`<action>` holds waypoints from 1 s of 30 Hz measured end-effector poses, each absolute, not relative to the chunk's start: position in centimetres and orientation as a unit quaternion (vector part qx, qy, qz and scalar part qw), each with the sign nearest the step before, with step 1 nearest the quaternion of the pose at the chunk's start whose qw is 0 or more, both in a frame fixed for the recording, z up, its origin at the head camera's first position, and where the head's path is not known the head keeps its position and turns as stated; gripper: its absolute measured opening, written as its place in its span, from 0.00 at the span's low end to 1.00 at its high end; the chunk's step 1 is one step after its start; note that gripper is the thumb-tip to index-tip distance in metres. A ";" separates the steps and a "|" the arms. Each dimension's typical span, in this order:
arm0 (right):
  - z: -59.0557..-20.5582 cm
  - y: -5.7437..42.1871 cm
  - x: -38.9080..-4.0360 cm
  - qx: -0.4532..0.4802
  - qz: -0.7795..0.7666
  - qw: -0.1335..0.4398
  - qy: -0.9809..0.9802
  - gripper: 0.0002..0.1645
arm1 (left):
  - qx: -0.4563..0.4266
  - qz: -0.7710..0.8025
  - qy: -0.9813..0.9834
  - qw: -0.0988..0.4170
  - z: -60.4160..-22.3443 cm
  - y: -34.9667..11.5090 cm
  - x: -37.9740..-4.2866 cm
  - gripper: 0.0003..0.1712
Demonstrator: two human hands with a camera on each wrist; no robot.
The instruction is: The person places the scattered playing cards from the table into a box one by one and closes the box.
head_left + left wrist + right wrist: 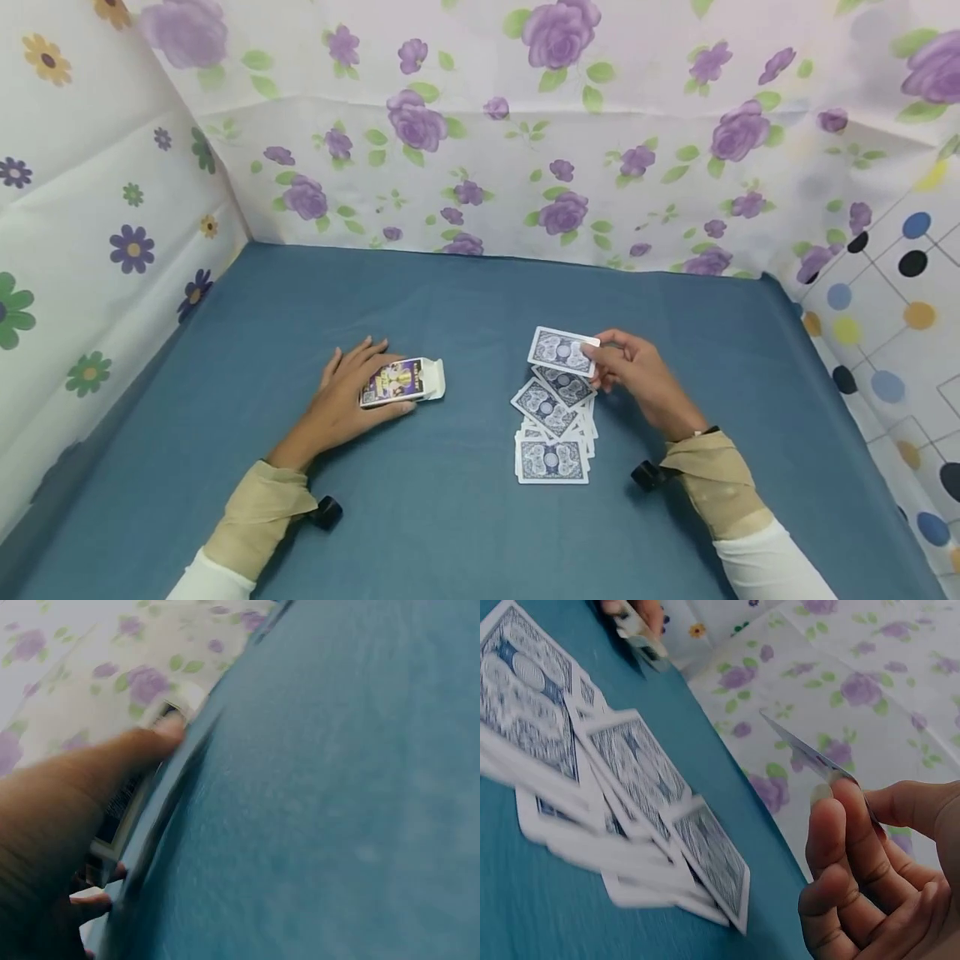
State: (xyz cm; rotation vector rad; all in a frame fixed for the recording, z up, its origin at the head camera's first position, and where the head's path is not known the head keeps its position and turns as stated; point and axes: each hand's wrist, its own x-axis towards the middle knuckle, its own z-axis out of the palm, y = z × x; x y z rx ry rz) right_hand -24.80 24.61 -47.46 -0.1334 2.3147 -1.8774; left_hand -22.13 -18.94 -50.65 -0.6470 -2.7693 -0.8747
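The uneven pile of blue-backed playing cards (551, 461) could be spread further if its jutting upper cards (550, 407) are brushed by the right hand (641, 379). A single card (558, 348) is pinched between that hand's thumb and fingers, held above the pile's far end. Left of the pile, the open-flapped card box (401, 380) is gripped by the left hand (347, 402), its thumb along the near side and its fingers across the far side.
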 end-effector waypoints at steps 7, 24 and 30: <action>-47.2 23.8 -24.2 -0.043 -0.630 0.092 0.770 0.25 | -0.239 -0.323 -0.915 0.040 -49.3 -16.5 -23.8 0.40; -45.7 19.9 -25.7 -0.082 -0.637 0.104 0.760 0.27 | -0.273 -0.359 -0.891 0.040 -48.7 -13.5 -26.1 0.39; -45.9 19.5 -26.2 -0.082 -0.635 0.105 0.761 0.28 | -0.273 -0.358 -0.892 0.043 -49.0 -14.0 -26.2 0.40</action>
